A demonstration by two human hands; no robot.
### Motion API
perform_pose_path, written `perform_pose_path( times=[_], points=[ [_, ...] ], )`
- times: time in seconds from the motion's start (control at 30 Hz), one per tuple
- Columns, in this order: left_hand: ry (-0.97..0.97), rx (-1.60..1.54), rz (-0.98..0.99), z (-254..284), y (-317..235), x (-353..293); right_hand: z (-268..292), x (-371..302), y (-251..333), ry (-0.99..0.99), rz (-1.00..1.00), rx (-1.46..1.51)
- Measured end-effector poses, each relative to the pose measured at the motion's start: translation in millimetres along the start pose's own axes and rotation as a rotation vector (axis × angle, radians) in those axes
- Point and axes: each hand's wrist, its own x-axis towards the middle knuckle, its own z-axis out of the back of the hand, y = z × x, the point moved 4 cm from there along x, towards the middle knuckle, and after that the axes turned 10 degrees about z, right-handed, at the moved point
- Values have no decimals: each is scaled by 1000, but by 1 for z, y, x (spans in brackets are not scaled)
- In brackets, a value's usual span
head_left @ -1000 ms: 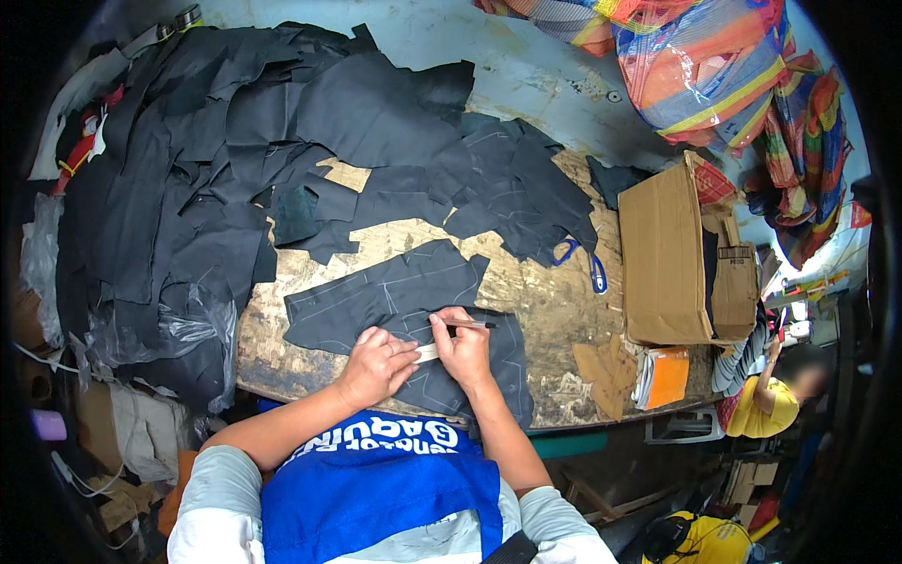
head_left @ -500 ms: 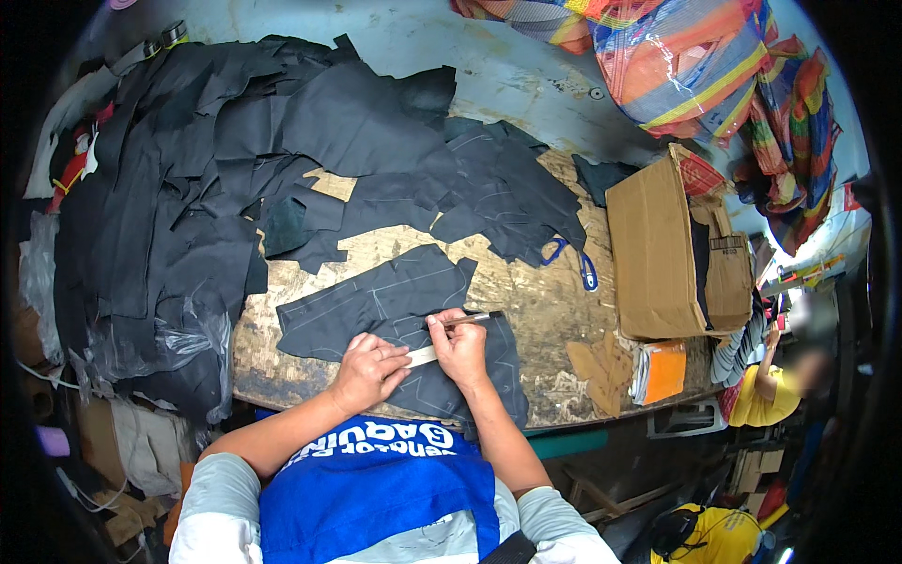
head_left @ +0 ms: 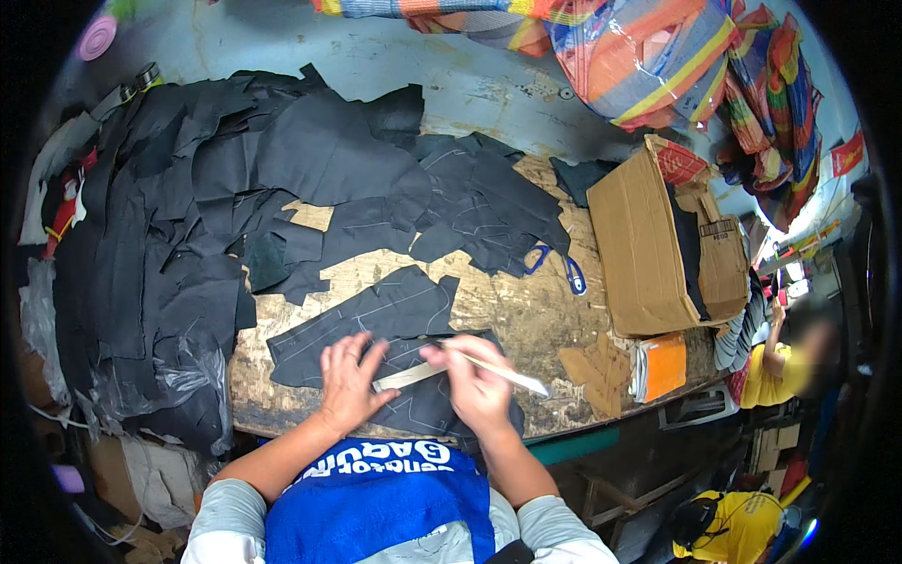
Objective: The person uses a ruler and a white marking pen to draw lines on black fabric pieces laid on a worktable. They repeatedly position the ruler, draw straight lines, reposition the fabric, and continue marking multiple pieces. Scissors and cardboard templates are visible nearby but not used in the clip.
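Observation:
Black sheet pieces (head_left: 352, 324) marked with pale lines lie on the worn wooden table in front of me. My left hand (head_left: 349, 381) rests on them with fingers spread, its thumb close to the end of a pale flat strip (head_left: 411, 377). That strip lies slantwise across the black material between my hands. Slightly to the right, my right hand (head_left: 481, 387) is closed round a slim pen-like tool (head_left: 512, 378). The tool's whitish end sticks out to the right; its other end is partly hidden by my fingers.
A large heap of black sheets (head_left: 319, 155) covers the table's left and back. Blue-handled scissors (head_left: 575, 275) lie at the right of it. Further right stand an open cardboard box (head_left: 639, 249), brown scraps (head_left: 594, 374) and an orange-faced stack (head_left: 665, 365). A person in yellow (head_left: 775, 376) is beyond.
My left hand has moved slightly left and spread its fingers, uncovering more of the strip. My right hand has shifted right and down, and the tool in it now slants down to the right.

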Motion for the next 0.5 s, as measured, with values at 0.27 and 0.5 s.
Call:
perform_pose_path(
  times=[0.27,0.5],
  points=[
    [252,-129,143,-10,11,37,8,14,181,86,282,929],
    [159,-386,466,25,67,50,7,12,187,191,887,706]
  ],
)
